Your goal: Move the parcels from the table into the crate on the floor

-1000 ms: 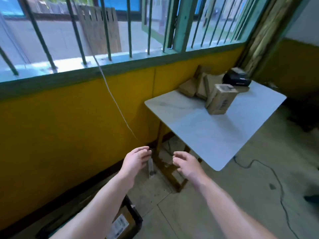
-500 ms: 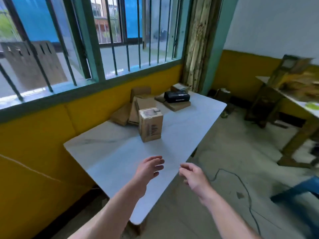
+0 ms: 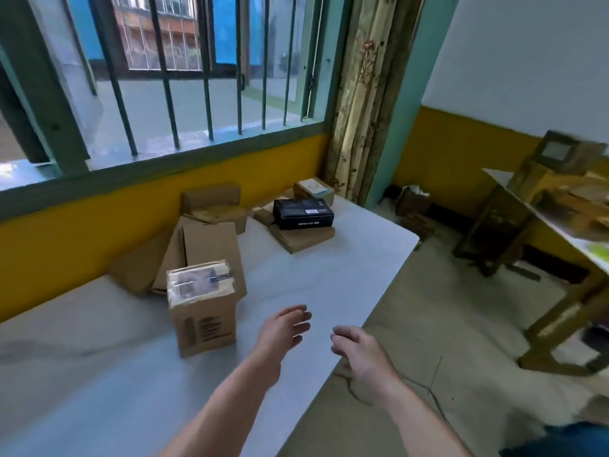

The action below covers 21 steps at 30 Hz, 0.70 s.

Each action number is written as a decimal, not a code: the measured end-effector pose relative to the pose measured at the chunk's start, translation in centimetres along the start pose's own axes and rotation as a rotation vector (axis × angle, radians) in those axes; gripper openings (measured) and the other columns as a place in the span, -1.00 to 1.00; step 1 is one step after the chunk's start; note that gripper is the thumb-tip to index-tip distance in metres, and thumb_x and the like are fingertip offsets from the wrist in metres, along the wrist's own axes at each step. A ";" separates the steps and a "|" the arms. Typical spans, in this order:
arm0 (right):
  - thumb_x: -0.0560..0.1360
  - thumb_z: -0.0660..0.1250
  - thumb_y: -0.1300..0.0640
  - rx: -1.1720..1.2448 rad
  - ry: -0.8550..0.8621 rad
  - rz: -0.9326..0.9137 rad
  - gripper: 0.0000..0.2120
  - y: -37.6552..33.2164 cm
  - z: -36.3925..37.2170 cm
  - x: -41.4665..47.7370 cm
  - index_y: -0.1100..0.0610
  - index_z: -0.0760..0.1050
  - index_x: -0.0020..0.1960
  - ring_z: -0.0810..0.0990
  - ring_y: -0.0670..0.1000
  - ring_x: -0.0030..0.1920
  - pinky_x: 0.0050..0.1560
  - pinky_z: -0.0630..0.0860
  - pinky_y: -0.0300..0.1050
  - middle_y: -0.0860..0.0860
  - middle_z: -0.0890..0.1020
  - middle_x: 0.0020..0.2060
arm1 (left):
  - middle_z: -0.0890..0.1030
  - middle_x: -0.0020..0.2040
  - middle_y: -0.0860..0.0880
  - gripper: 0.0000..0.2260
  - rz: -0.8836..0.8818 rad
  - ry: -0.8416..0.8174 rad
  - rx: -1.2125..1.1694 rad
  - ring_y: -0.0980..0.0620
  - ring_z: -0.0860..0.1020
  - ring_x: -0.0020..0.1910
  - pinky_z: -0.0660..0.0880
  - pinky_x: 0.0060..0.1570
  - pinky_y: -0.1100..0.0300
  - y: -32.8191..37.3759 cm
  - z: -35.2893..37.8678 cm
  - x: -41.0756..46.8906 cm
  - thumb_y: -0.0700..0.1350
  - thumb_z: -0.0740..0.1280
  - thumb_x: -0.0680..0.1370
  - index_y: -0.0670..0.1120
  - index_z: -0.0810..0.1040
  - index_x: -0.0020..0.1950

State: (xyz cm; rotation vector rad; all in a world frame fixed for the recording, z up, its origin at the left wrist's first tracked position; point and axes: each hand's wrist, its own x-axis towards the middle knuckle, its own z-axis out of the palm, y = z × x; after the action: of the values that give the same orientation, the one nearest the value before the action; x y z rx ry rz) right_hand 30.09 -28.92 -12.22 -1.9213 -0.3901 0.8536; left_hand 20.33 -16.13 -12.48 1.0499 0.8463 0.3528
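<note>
Head view checked. Found left hand [image 3: 283, 331] released and empty above the bench [image 3: 296, 285], fingers loosely straight. Found right hand [image 3: 357, 351] likewise released at the bench's right edge, fingers relaxed, grasping nothing. Noted every visible parcel on the bench: tall taped parcel [image 3: 202, 311] upright just left of the left hand, untouched; flat cartons [image 3: 211, 249] leaning behind it toward the yellow wall; brown carton [image 3: 214, 206] against the wall; black box [image 3: 303, 212] lying on a flat carton [image 3: 306, 239]; small labelled carton [image 3: 313, 189] at the far corner. Logged a cable [image 3: 428, 390] on the floor and a second table [image 3: 514, 188] at right.
</note>
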 end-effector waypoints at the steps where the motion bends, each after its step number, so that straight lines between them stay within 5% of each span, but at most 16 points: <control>1: 0.56 0.32 0.14 -0.031 -0.020 -0.005 -0.77 -1.0 -0.6 1.8 0.08 0.53 0.21 0.61 -0.05 0.02 -0.01 0.52 -0.20 -0.05 0.64 -0.02 | 0.68 0.07 -0.01 -0.83 -0.001 0.008 -0.007 0.04 0.62 0.05 0.49 0.07 0.18 0.7 0.8 1.7 -0.17 0.24 0.63 -0.06 0.60 0.13; 6: 0.58 0.30 0.14 -0.087 -0.083 -0.054 -0.82 -6.1 -2.2 9.8 0.05 0.55 0.17 0.61 0.07 0.11 0.19 0.53 0.01 0.00 0.64 0.01 | 0.67 0.10 0.00 -0.81 0.050 0.064 0.016 0.04 0.61 0.09 0.48 0.09 0.19 5.0 2.8 8.1 -0.15 0.24 0.63 -0.07 0.59 0.19; 11: 0.58 0.29 0.10 -0.117 -0.285 -0.066 -0.84 -8.4 0.8 15.6 -0.01 0.53 0.15 0.60 -0.03 0.08 0.17 0.56 -0.07 -0.06 0.64 0.02 | 0.65 0.08 0.03 -0.80 0.203 0.250 0.115 0.08 0.60 0.07 0.49 -0.07 0.39 7.4 1.7 10.1 -0.17 0.25 0.63 -0.06 0.57 0.22; 13: 0.58 0.29 0.12 -0.136 -0.404 -0.068 -0.82 -8.8 2.9 17.4 0.02 0.52 0.17 0.61 -0.02 0.10 0.19 0.55 -0.05 -0.03 0.64 0.05 | 0.64 0.09 0.09 -0.79 0.349 0.366 0.180 0.11 0.59 0.12 0.51 0.02 0.39 8.4 0.8 10.2 -0.17 0.28 0.61 -0.02 0.57 0.22; 16: 0.58 0.28 0.18 -0.176 -0.601 -0.062 -0.78 -9.2 5.9 18.9 0.07 0.51 0.22 0.60 0.03 0.13 0.22 0.52 -0.03 0.01 0.63 0.07 | 0.59 0.18 0.09 -0.71 0.554 0.727 0.497 0.09 0.50 0.24 0.47 0.25 0.10 9.6 -1.3 9.3 0.00 0.33 0.52 0.02 0.59 0.23; 18: 0.58 0.28 0.19 -0.222 -0.713 -0.069 -0.78 -9.3 7.6 19.2 0.08 0.51 0.22 0.60 0.08 0.14 0.19 0.52 -0.01 0.00 0.63 0.03 | 0.48 0.36 0.01 -0.50 0.444 0.981 0.851 -0.02 0.34 0.41 0.27 0.42 -0.03 9.7 -3.5 8.5 0.19 0.32 0.43 0.05 0.53 0.34; 21: 0.58 0.27 0.19 -0.277 -0.820 -0.100 -0.79 -9.2 9.1 19.5 0.05 0.52 0.19 0.62 0.11 0.11 0.15 0.53 0.01 0.00 0.64 -0.04 | -0.03 0.62 -0.01 -0.19 -0.125 0.960 1.216 -0.09 -0.14 0.59 -0.19 0.48 -0.23 8.3 -6.7 7.3 0.44 0.25 0.40 0.17 0.13 0.57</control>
State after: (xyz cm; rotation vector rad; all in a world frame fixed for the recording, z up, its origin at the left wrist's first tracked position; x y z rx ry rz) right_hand 38.18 -7.05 -14.69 -1.6917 -1.1272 1.5669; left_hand 21.07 -3.42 -10.00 1.9646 2.1204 0.1998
